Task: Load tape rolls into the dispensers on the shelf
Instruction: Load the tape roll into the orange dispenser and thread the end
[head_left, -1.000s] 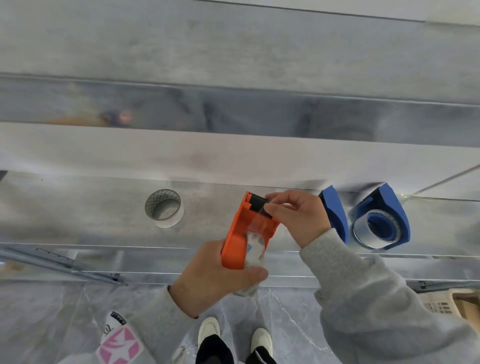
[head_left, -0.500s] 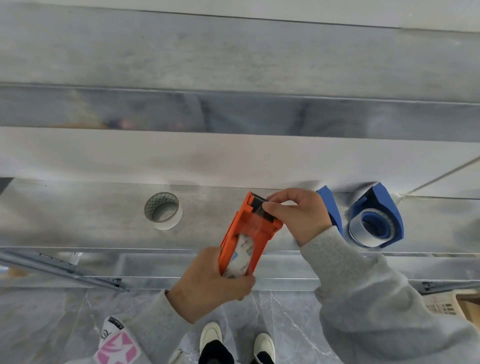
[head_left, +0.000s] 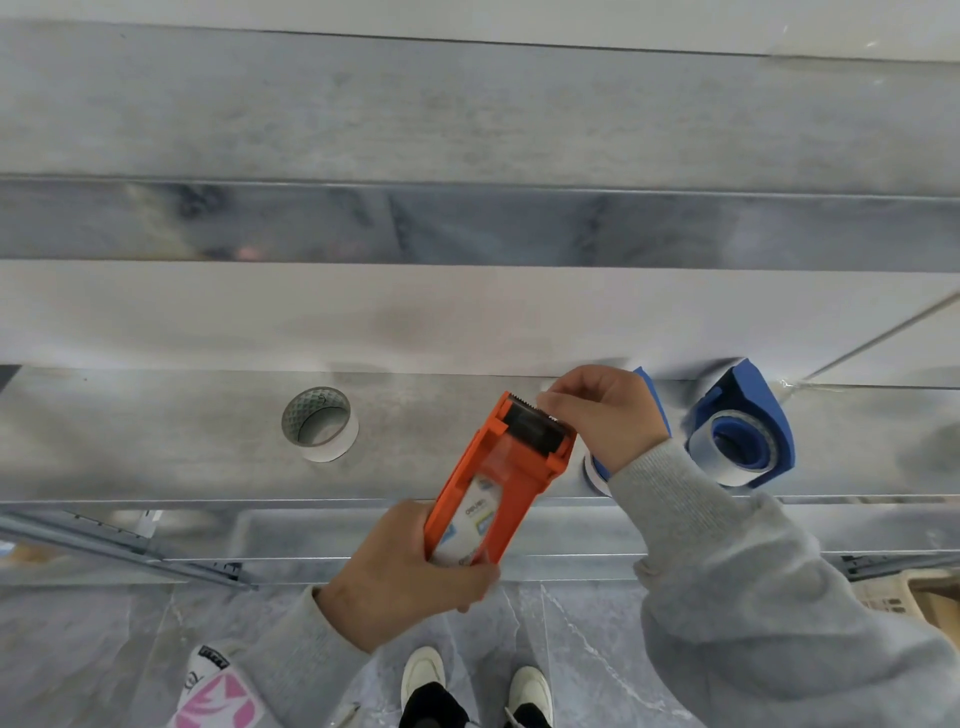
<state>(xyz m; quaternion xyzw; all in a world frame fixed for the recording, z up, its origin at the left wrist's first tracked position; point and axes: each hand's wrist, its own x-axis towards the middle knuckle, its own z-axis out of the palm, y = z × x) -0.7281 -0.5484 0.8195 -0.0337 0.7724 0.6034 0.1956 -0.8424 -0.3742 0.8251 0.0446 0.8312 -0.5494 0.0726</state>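
Over the shelf we hold the orange dispenser, with a blue dispenser already loaded at three o'clock. Our left hand wraps the orange base to steady it. Our right hand pinches its cutter end, likely threading tape. A spare roll waits at nine.

Tilted orange dispenser holds a labelled roll; loose roll lies left, loaded blue dispenser right.

No text legible, white label inside orange dispenser bears blurred print
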